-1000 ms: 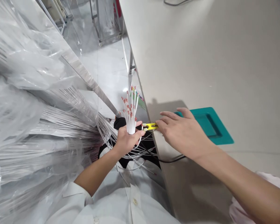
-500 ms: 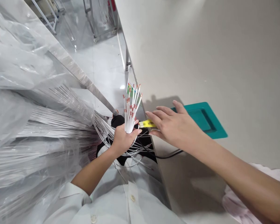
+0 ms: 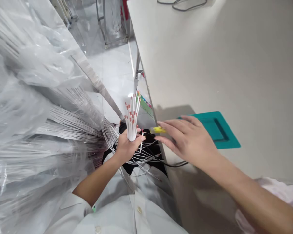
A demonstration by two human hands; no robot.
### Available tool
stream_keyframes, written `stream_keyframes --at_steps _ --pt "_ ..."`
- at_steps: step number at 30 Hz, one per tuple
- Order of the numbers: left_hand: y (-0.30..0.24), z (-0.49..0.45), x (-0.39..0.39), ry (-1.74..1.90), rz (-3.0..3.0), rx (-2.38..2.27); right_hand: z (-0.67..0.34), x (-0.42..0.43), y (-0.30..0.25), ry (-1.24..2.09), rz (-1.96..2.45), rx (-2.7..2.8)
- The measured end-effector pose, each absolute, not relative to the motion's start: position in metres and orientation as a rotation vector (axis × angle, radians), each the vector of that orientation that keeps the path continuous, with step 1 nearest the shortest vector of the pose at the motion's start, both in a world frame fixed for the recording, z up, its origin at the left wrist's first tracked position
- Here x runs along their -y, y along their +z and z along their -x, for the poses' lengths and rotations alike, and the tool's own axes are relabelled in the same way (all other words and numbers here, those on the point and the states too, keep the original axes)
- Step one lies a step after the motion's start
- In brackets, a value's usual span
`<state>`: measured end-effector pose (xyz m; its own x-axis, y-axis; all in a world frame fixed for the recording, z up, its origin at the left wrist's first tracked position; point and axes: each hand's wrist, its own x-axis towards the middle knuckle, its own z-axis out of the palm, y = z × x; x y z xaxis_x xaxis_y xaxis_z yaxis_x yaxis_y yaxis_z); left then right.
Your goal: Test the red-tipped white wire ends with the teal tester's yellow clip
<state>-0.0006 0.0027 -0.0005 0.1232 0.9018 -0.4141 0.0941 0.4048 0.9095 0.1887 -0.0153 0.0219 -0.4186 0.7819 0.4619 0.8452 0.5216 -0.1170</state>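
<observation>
My left hand [image 3: 128, 148] is wrapped around an upright bundle of white cables [image 3: 131, 126] whose cut ends are reddish-orange. One single cable end [image 3: 142, 132] with a thin red tip sticks out by my left thumb. Between the thumb and fingers of my right hand [image 3: 185, 138] is a slim yellow piece [image 3: 158, 130] with a pale tip, its kind unclear and its rear end hidden by the fingers. That tip points at the single cable end, a small gap apart. A black cord [image 3: 172, 165] runs below my right hand over the table edge.
Beyond my right hand a teal tray [image 3: 230, 138] lies on the grey table [image 3: 210, 65]. Long white cables in clear plastic [image 3: 39, 94] fill the left side, beside a slanting rail [image 3: 97, 84]. A dark cord [image 3: 185, 6] lies at the table's far end; a wheeled rack [image 3: 114, 39] stands behind.
The yellow piece has drawn back to the right from the cables, leaving a gap. The bundle has shifted slightly left and the single cable end now shows. The whole view has shifted a little.
</observation>
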Motion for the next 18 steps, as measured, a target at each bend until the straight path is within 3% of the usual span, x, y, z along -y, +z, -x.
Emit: stream_keyframes --at_steps 7,18 --pt "0.024 0.011 0.006 0.772 -0.975 -1.245 -0.138 0.041 0.001 0.771 1.32 1.577" --pt "0.016 0.027 0.019 0.708 -1.245 -1.136 -0.116 0.044 -0.018 1.245 1.139 1.009"
